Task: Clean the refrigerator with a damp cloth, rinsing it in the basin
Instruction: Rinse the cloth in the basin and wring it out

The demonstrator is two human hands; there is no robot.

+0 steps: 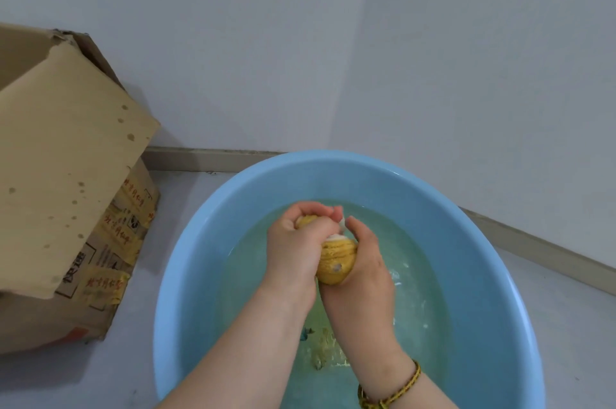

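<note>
A yellow cloth [335,263] with a white patch is bunched into a tight, twisted roll above the water. My left hand [296,242] grips its far end with curled fingers. My right hand [365,262] grips the near, thicker end. Both hands hover over a light blue plastic basin [206,252] that stands on the floor and holds cloudy water. The refrigerator is out of view.
An open cardboard box [66,175] with a raised flap and yellow tape stands on the floor to the left of the basin. White walls meet in a corner behind the basin, with a skirting board [213,160] along the floor.
</note>
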